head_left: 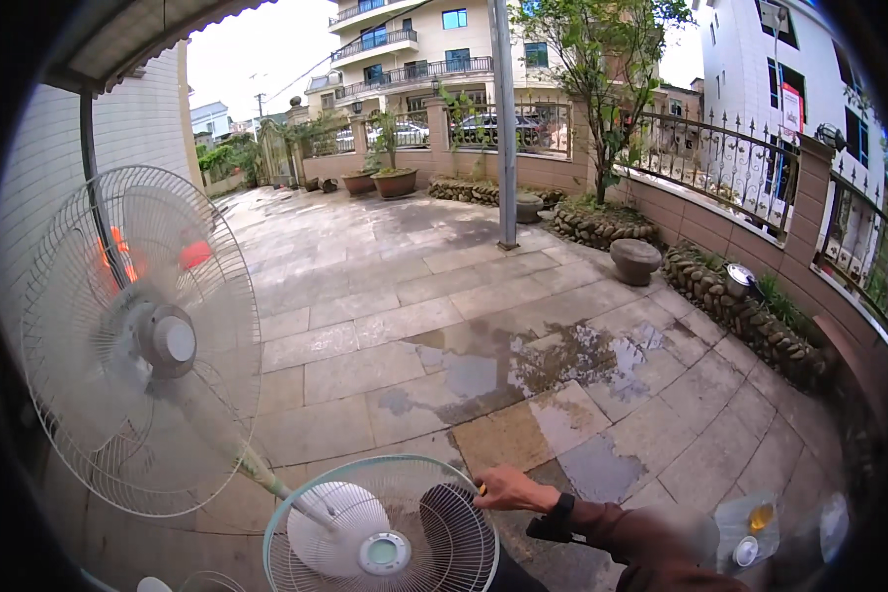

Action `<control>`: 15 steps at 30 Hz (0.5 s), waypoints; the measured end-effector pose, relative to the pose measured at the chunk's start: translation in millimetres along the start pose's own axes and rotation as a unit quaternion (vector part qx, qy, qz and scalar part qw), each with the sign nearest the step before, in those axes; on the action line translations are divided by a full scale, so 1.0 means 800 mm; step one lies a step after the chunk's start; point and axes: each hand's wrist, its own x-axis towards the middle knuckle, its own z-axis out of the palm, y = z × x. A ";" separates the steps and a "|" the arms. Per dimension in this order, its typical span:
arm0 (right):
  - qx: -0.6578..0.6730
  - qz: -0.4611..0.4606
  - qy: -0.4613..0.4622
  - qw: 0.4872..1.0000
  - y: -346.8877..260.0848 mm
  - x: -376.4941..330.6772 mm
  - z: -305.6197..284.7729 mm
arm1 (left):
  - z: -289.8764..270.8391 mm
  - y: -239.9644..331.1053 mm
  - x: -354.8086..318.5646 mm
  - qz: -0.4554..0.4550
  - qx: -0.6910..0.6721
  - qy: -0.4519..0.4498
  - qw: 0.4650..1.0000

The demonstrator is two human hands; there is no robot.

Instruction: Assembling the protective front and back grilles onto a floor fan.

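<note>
My right hand (511, 490) reaches in from the lower right, in a brown sleeve with a black watch (559, 508) at the wrist. Its fingers are closed round a small yellow-orange thing (481, 488), mostly hidden, at the right rim of a fan. That fan (384, 555) has a round wire guard with a pale green rim and hub; a white blade and a darker one show through it. Nowhere in the picture does my left hand appear. To the left stands a larger pedestal fan (175, 338) with a whitish wire guard, its pole slanting down behind the green-rimmed fan.
Wet patches (562, 360) spread over the stone paving. A metal post (505, 128) rises mid-yard. Along the right, a stone-edged bed (750, 306) with a metal pot (740, 279) borders the fenced wall. A stone stool (635, 261) stands nearby. Clear plastic bags (735, 518) lie at lower right.
</note>
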 end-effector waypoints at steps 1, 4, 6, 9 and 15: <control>0.000 0.005 0.003 1.000 0.002 -0.002 0.001 | 0.000 0.000 0.001 -0.001 0.001 -0.002 1.000; 0.010 -0.028 0.004 1.000 0.006 -0.002 0.001 | -0.002 -0.004 0.001 0.001 -0.004 -0.005 1.000; 0.048 0.023 -0.048 0.997 -0.003 -0.003 -0.007 | -0.009 -0.018 -0.004 0.002 -0.019 0.002 1.000; 0.122 0.097 -0.091 0.984 0.010 0.001 -0.014 | 0.011 0.000 0.018 -0.004 0.015 -0.010 1.000; 0.154 0.064 -0.105 0.980 0.000 -0.018 -0.018 | 0.013 0.002 0.004 0.010 0.003 -0.006 1.000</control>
